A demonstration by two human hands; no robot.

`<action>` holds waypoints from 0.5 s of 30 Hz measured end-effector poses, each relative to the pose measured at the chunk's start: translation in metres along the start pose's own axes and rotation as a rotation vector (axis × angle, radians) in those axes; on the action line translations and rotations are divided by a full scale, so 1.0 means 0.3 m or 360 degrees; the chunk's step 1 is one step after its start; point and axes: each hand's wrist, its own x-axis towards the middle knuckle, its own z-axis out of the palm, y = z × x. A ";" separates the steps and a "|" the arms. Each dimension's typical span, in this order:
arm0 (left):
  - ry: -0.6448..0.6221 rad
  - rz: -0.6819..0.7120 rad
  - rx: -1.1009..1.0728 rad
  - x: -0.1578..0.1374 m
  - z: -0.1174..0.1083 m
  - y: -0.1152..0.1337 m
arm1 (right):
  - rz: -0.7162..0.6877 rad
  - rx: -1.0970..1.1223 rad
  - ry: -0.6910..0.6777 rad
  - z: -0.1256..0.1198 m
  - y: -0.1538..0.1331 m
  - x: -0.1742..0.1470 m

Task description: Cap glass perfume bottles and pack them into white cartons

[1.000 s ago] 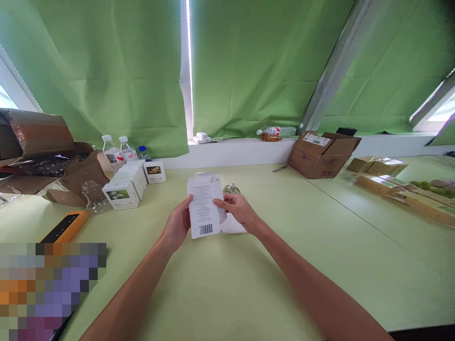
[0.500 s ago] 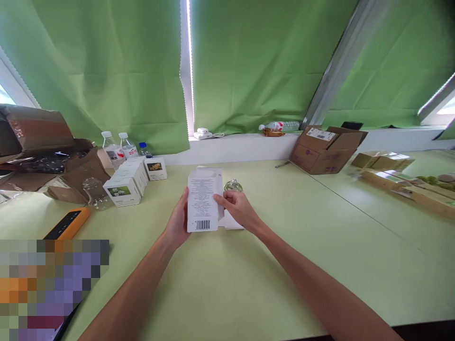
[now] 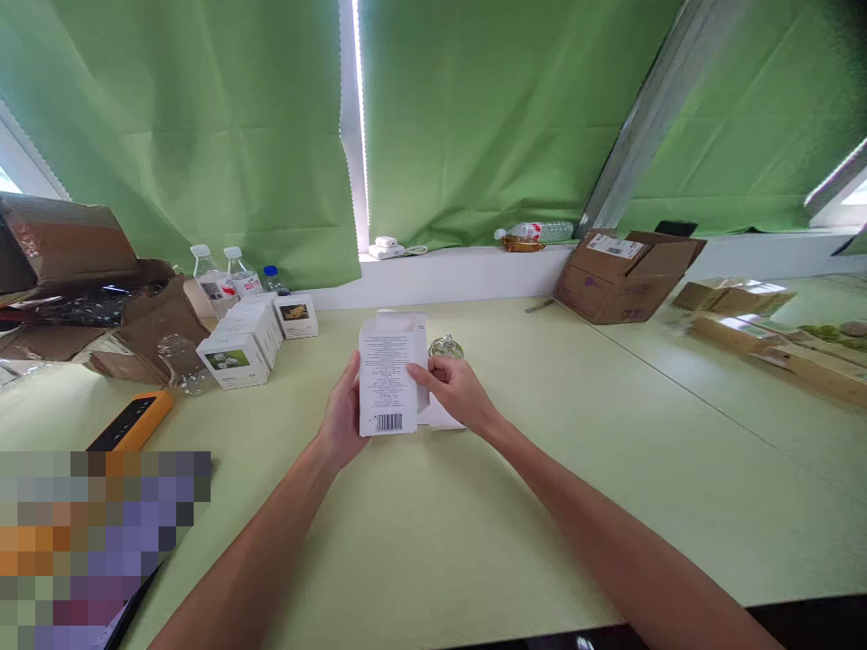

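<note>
A white printed carton [image 3: 388, 375] with a barcode near its lower edge is held up above the table, its top flap standing open. My left hand [image 3: 342, 411] grips it along the left side, the fingers hidden behind. On the right edge, my right hand [image 3: 461, 394] pinches the carton between thumb and curled fingers. Just beyond that hand stands a round clear glass item [image 3: 445, 346], partly covered by it. Low behind the carton, another white box-like piece [image 3: 443, 417] shows only in part.
On the left are a row of white boxes [image 3: 237, 359], a clear plastic bottle [image 3: 181, 366], an orange-and-black case [image 3: 132, 422] and an opened cardboard box [image 3: 145, 329]. A brown carton [image 3: 613, 280] stands back right, wooden trays [image 3: 778, 357] beyond it. A blurred-out patch covers the lower left.
The carton has tilted slightly, so more of its top flap shows. Both hands keep the same hold. The whole view has shifted a little.
</note>
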 end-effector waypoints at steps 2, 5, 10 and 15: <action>0.0000 0.0017 -0.0064 0.000 0.002 -0.002 | -0.0006 -0.0009 0.0002 0.000 0.001 0.000; -0.0009 0.0079 -0.0097 0.002 0.007 -0.006 | -0.0021 -0.0012 -0.0007 -0.001 0.002 0.000; -0.0027 0.0128 0.0009 0.007 0.011 -0.013 | -0.0099 -0.0023 -0.0039 -0.001 -0.002 0.001; 0.0107 0.0207 0.0225 0.024 -0.011 -0.031 | -0.0149 0.0007 -0.0064 -0.001 0.001 0.004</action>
